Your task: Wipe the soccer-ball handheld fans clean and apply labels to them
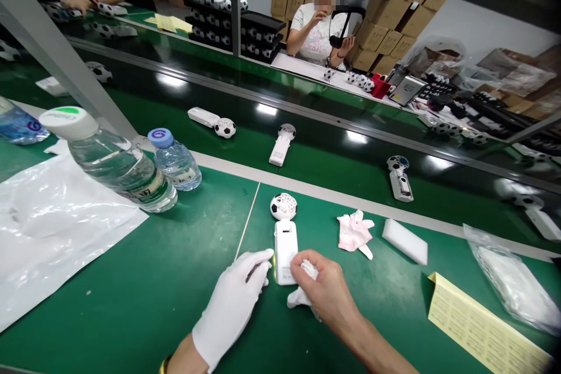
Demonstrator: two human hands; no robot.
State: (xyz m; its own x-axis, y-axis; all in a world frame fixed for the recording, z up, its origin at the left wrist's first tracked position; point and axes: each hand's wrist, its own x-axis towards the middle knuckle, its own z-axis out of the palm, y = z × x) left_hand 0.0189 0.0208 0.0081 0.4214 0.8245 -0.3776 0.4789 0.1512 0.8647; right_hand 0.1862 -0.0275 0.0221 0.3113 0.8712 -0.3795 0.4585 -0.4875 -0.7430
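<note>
A white handheld fan (286,251) with a football-patterned head lies on the green bench, its head pointing away from me. My left hand (236,292), in a white glove, rests just left of the fan's handle. Its fingers are extended and hold nothing; whether the fingertips touch the handle I cannot tell. Bare-skinned, my right hand (322,286) pinches a crumpled white cloth (302,297) at the lower right of the handle. The fingers partly cover the cloth and the handle's corner.
A pinkish glove (354,232), a white foam block (405,241), a yellow label sheet (482,327) and a plastic bag (512,277) lie right. Water bottles (118,166) and a white plastic sheet (56,216) are left. Beyond, a conveyor (333,158) carries several fans; people sit across it.
</note>
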